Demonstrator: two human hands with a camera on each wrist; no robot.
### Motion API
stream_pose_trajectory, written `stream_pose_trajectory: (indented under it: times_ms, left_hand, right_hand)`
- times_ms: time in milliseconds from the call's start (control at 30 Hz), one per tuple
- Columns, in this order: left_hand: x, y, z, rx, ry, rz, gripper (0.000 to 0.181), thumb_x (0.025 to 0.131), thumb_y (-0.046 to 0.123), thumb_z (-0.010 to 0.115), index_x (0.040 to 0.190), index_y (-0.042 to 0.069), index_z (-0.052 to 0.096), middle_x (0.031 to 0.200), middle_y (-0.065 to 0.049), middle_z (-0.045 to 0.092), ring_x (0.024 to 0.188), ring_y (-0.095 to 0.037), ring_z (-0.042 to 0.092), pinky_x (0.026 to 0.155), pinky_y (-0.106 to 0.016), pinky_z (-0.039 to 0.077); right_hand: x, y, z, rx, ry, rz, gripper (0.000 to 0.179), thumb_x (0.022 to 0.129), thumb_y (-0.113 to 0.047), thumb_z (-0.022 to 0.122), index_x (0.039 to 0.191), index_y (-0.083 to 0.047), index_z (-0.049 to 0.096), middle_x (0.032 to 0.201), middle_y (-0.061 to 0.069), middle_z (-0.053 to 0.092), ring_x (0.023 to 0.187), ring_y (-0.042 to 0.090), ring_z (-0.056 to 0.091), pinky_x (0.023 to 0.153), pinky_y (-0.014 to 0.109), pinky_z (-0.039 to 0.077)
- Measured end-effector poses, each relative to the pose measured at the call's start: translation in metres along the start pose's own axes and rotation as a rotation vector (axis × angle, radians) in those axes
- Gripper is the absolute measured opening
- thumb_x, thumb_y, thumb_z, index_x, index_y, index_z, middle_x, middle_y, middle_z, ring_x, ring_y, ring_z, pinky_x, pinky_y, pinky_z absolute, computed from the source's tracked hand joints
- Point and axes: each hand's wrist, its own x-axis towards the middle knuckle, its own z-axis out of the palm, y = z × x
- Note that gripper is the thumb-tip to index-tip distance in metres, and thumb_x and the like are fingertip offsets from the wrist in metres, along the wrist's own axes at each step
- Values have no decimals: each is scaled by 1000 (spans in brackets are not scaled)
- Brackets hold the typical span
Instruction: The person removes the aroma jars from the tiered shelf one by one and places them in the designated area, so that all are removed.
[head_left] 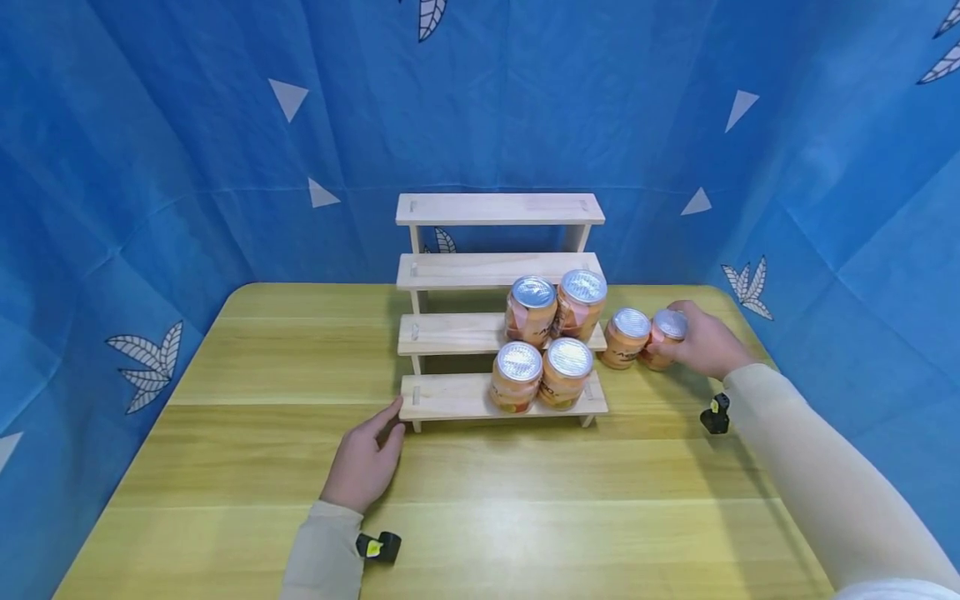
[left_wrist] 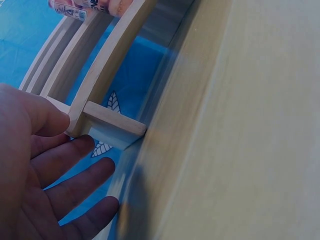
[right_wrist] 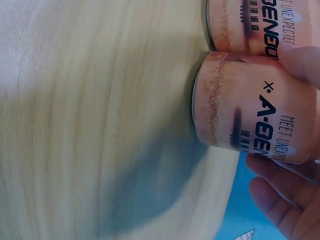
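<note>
At the right side of the table, my right hand (head_left: 708, 340) grips a squat orange-pink can (right_wrist: 240, 107) with a silver lid, thumb on one side and fingers on the other. A matching can (head_left: 626, 337) stands right against it on its left. My left hand (head_left: 363, 462) is at the left end of the lowest shelf of a stepped wooden display stand (head_left: 450, 396). Its thumb and index finger pinch the shelf's corner (left_wrist: 75, 125), while the other fingers spread loosely. Two cans (head_left: 517, 377) stand on the lowest shelf's right half, and two more (head_left: 531, 312) on the second shelf.
The stand's upper two shelves (head_left: 495, 208) rise behind the cans. A wood-grain table (head_left: 262, 467) extends around the stand. Blue curtains (head_left: 480, 100) with leaf and triangle prints enclose the back and sides.
</note>
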Motion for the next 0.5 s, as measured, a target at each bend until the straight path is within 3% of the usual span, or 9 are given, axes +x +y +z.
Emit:
stream_pose_trajectory:
  times_ms: [500]
  left_hand:
    - [-1,4,-1,-3,0,10,45,103,21,58,147,14,52,145,-9,55,136,-30,50,112,-50,40]
  right_hand:
    - [-1,2,4,70,-21,-15,90,91,-47,72,148,8,28,131,33,50,113,46,55,88,59,49]
